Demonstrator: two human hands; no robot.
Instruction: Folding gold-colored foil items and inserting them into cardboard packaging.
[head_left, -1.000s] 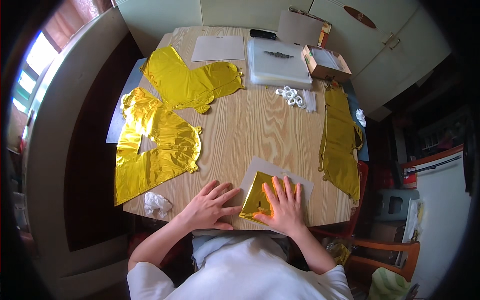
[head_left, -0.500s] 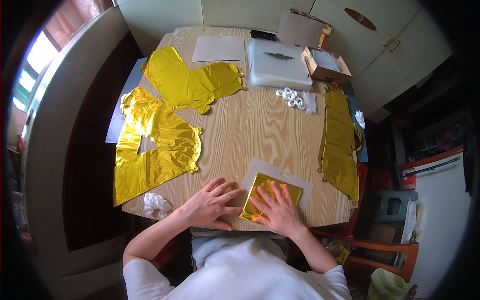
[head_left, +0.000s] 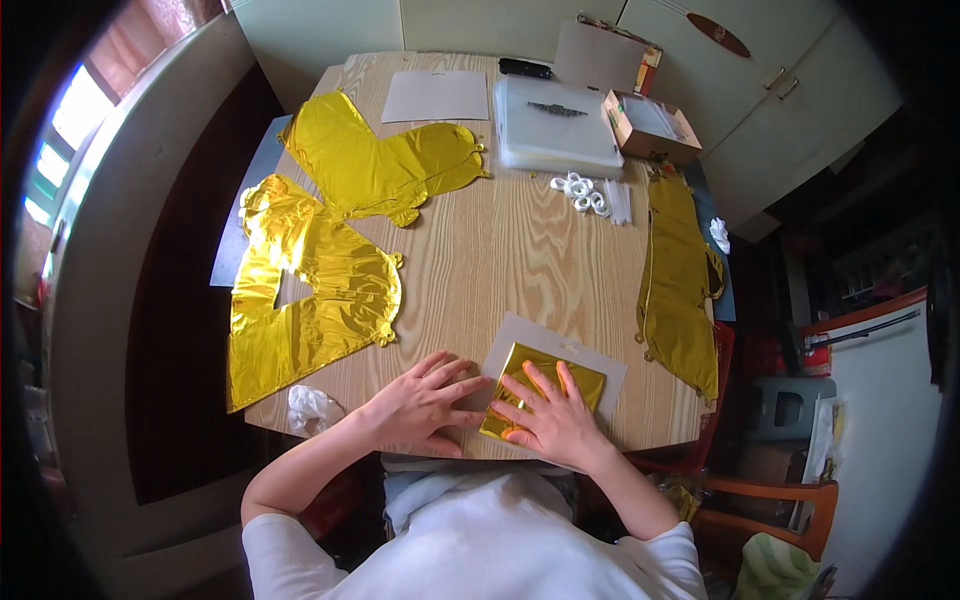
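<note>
A folded gold foil balloon (head_left: 588,385) lies on a light grey card (head_left: 517,333) with a hang hole, at the near edge of the wooden table. My right hand (head_left: 552,415) rests on the folded foil with its fingers spread, covering part of it. Beside the card's left edge, my left hand (head_left: 425,408) lies on the tabletop, fingers apart, its fingertips close to the card. Neither hand grips anything. To the left are two flat gold foil balloons, one nearer (head_left: 320,285) and one farther (head_left: 385,165). Another long gold foil balloon (head_left: 677,275) lies along the right edge.
At the back stand a stack of clear plastic sleeves (head_left: 555,135), an open cardboard box (head_left: 655,135) and a blank grey card (head_left: 437,96). White ribbon rolls (head_left: 580,193) and clear straws (head_left: 618,203) lie before them. Crumpled white tissue (head_left: 313,410) sits at the near left.
My right hand has shifted slightly on the folded foil, with its fingers a little differently spread. My left hand stays almost in place; the rest looks unchanged.
</note>
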